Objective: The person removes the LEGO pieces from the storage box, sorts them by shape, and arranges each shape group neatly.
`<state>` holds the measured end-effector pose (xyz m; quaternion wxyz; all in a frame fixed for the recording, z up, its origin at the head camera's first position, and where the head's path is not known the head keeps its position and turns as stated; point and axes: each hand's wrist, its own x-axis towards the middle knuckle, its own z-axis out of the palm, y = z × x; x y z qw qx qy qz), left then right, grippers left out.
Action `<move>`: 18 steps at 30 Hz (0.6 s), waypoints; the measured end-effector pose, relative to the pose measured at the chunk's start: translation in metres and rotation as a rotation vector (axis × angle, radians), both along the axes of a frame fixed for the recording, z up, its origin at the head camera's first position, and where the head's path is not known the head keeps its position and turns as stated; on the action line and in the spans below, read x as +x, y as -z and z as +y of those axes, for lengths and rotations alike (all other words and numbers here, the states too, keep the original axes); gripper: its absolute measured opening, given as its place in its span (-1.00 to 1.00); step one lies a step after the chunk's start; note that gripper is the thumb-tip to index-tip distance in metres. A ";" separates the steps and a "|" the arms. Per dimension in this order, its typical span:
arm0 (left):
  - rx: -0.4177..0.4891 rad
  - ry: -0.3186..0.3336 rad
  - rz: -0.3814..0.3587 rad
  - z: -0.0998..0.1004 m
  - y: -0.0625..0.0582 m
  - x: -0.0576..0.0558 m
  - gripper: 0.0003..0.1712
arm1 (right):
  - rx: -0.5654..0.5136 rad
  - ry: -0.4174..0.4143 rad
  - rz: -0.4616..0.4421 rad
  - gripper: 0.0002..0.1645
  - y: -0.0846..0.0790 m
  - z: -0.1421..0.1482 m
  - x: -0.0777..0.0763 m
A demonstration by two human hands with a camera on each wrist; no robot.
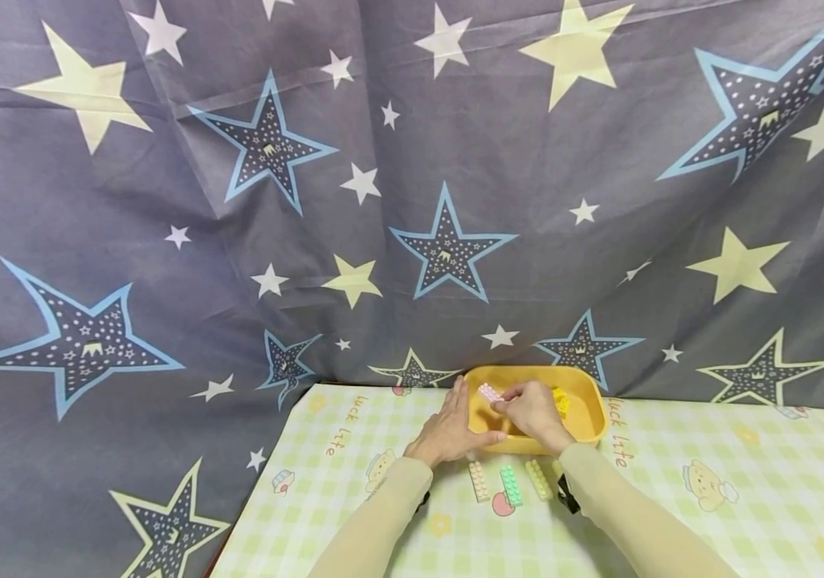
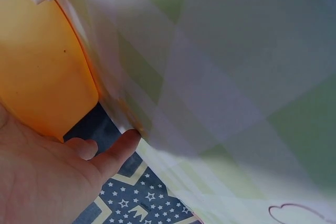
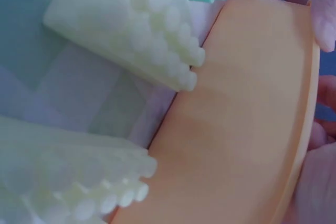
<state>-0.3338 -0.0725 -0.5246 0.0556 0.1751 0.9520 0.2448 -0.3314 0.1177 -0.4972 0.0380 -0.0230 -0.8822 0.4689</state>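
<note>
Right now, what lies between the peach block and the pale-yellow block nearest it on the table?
The head view shows a green block between them.

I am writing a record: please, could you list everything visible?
Curtain: one, grey with stars, background
Tablecloth: one, green checks, in front of curtain
Tub: one, amber, on tablecloth
Held brick: one, pink, over tub
Toy piece: count unclear, yellow, inside tub
Studded bricks: four (peach, mint, two pale yellow), before tub
Left hand: one, bare, touching tub
Right hand: one, bare, pinching held brick
Sleeves: two, cream, forearms
Wristbands: two, black, wrists
</note>
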 end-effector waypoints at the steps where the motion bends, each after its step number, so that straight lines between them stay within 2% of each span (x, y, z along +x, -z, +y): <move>1: 0.002 0.001 -0.001 0.000 0.000 0.000 0.49 | -0.003 0.000 0.001 -0.77 0.000 0.000 0.001; 10: 0.010 0.004 -0.008 -0.001 -0.002 0.003 0.48 | -0.030 0.006 0.016 -0.78 0.001 0.009 0.008; 18: 0.013 -0.010 -0.013 0.001 0.000 0.001 0.50 | -0.032 0.028 0.011 -0.75 -0.005 0.018 0.015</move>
